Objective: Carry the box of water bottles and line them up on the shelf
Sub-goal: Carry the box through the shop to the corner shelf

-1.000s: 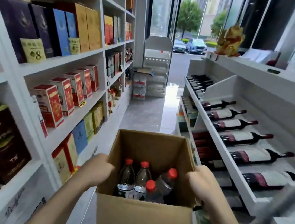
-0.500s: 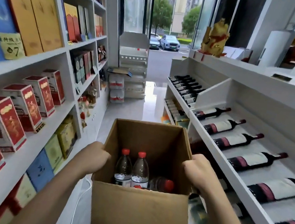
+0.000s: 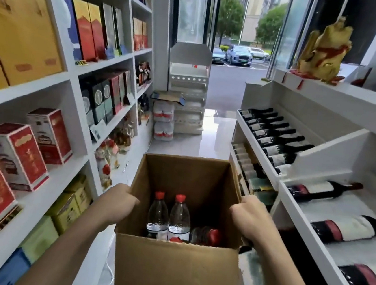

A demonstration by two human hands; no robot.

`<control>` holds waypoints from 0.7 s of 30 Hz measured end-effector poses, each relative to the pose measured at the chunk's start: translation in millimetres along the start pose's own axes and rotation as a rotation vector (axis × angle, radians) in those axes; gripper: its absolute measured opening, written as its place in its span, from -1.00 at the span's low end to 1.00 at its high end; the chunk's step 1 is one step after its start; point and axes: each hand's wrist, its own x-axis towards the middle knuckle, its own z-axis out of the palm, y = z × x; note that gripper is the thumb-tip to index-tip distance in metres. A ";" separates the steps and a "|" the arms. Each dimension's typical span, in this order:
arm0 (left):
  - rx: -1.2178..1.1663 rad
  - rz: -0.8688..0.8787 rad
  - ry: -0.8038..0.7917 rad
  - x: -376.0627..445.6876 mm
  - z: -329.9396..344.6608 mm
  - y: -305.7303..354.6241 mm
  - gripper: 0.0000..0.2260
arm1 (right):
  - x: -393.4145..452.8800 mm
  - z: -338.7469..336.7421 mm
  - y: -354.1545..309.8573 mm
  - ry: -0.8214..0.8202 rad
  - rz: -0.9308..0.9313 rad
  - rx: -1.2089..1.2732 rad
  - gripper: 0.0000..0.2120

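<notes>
1. You are holding the cardboard box (image 3: 180, 223) out in front of you in the aisle, off the floor, so the carrying stage is under way and not finished.
2. Your left hand (image 3: 116, 204) is clamped on the box's left wall near the top edge, fingers curled over the rim. Your right hand (image 3: 251, 217) is clamped the same way on the right wall. Both grips are closed on the box.
3. The water bottles (image 3: 169, 215) are all inside the box. Two stand upright side by side against the near wall, red caps up; at least one more lies tipped over just to the right of them, and another red cap shows low behind the near flap. You cannot count the full load from here.
4. None of the bottles is out on any shelf, so the lining-up part has not started.
5. Ahead of the box, at the end of the aisle by the glass door, stands a white display rack (image 3: 187, 88) with bare tiers, with wrapped packs of bottles (image 3: 164, 122) stacked just left of it. That looks like the likely destination, though nothing here confirms it.
6. Left of the box runs shelving full of gift cartons (image 3: 17, 153); right of it, racks of wine bottles (image 3: 324, 192) lying down.
7. What is left: finish the walk, set the box down, then stand each bottle in a row.
</notes>
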 end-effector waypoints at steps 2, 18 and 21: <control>-0.013 -0.004 0.009 42.8 -1.4 10.1 -0.90 | 43.2 6.5 -12.7 -0.011 -0.006 -0.001 -0.82; 0.014 0.119 -0.093 470.3 -45.8 138.0 -0.92 | 433.0 61.8 -150.7 0.120 0.058 -0.061 -0.79; -0.012 0.131 -0.085 559.5 -39.8 155.6 -0.91 | 512.1 71.8 -165.9 0.141 0.042 -0.062 -0.73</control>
